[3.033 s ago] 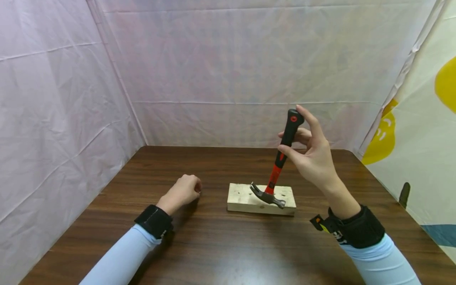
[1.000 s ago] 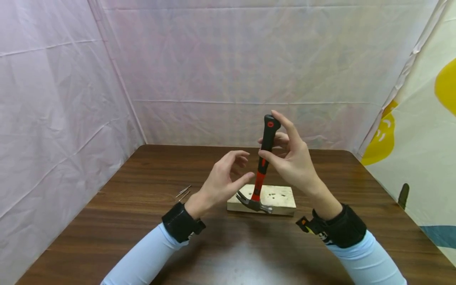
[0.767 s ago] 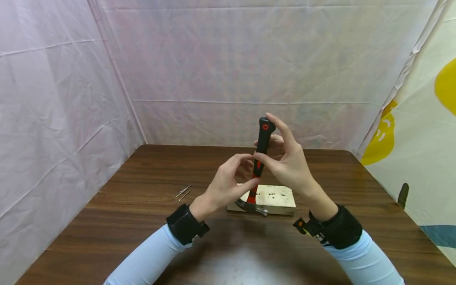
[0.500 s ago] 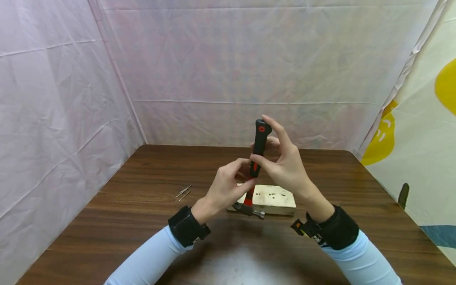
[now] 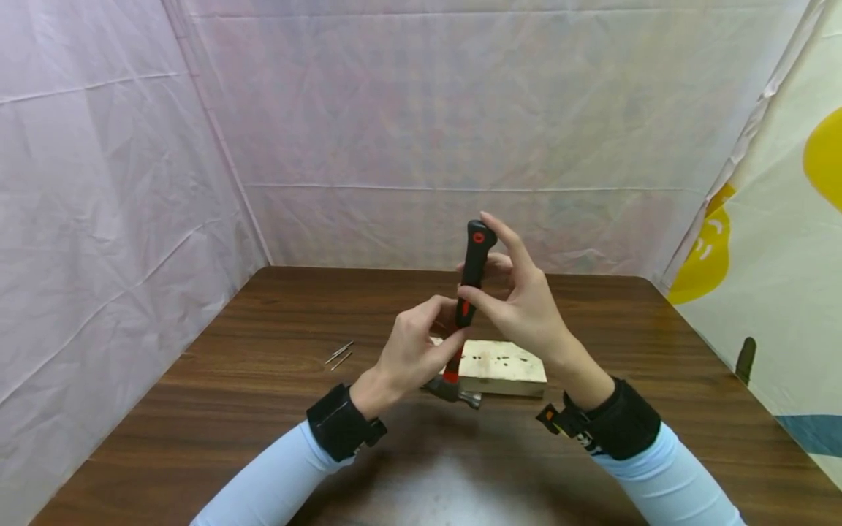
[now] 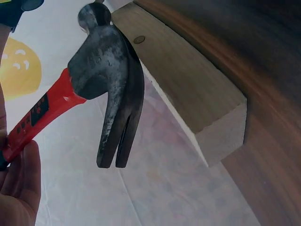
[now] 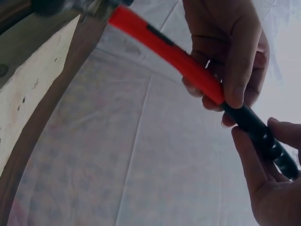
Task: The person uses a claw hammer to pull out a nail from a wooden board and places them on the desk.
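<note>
A claw hammer (image 5: 476, 256) with a black and red handle is held at a tilt, head down, just in front of a pale wood block (image 5: 503, 367). My right hand (image 5: 529, 314) pinches the black grip between thumb and fingers, with the index finger up at the butt end. Lower on the handle, where red meets black, the thumb and fingers of my left hand (image 5: 411, 351) grip it, as the right wrist view also shows. In the left wrist view the dark steel head (image 6: 103, 66) points its split claw away from the block. Part of the block's left end is hidden behind the left hand.
Several thin nails (image 5: 340, 353) lie on the brown wood-grain table (image 5: 237, 380) left of the block. Small dark holes mark the block's top. White sheeting (image 5: 427, 131) hangs behind and at both sides, with yellow figures on the right sheet.
My left hand has left the table at the left, uncovering the nails, and has taken hold of the hammer's handle. My right hand has carried the hammer left and slightly down.
</note>
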### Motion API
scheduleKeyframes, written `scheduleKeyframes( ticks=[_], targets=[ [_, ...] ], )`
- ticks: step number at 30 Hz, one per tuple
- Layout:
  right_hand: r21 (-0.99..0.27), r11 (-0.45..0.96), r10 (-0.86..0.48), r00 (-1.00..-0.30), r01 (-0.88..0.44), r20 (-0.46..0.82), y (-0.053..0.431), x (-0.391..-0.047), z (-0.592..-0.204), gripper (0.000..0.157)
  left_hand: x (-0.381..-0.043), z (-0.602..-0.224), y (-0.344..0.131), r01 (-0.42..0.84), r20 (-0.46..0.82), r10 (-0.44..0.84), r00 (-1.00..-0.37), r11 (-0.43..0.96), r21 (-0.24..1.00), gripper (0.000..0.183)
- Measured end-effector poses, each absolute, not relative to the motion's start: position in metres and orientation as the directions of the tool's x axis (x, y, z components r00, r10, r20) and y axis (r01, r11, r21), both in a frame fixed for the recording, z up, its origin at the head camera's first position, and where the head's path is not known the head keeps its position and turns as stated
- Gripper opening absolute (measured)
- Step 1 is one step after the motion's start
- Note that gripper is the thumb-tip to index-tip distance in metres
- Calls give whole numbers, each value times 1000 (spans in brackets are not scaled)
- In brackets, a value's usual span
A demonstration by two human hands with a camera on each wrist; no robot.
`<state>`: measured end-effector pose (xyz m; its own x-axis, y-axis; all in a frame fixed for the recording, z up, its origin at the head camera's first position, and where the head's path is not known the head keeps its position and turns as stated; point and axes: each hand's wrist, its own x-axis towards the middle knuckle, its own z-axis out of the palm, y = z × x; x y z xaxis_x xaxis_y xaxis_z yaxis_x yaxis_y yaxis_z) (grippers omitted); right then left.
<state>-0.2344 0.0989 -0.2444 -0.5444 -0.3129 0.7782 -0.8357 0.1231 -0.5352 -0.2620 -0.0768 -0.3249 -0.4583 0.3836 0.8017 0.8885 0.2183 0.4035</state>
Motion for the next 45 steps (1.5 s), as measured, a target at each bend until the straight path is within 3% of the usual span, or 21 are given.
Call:
scheduleKeyframes(
  ticks=[7, 14, 20, 24, 32, 45],
  targets=[
    [-586, 184, -327, -612, -789, 721, 108, -235, -244, 88, -260, -324, -86, 871, 792, 366, -489, 251, 422, 26],
    [-614, 361, -295, -711, -702, 639, 134, -251, -261, 84, -263, -323, -101, 808, 744, 330, -581, 342, 479, 23],
    [-622, 566, -266, -834, -541, 483, 169, -275, -292, 70, -267, -325, -114, 726, 679, 296, -672, 443, 525, 19],
    [-617, 637, -246, -880, -463, 406, 185, -279, -300, 61, -269, -328, -123, 672, 631, 278, -724, 492, 554, 16],
    [-571, 724, -270, -921, -387, 282, 209, -281, -313, 57, -276, -331, -136, 549, 537, 219, -814, 594, 589, 14],
    [-504, 780, -294, -928, -372, 229, 222, -282, -326, 53, -296, -343, -151, 341, 326, 160, -932, 694, 635, 18]
  ],
)
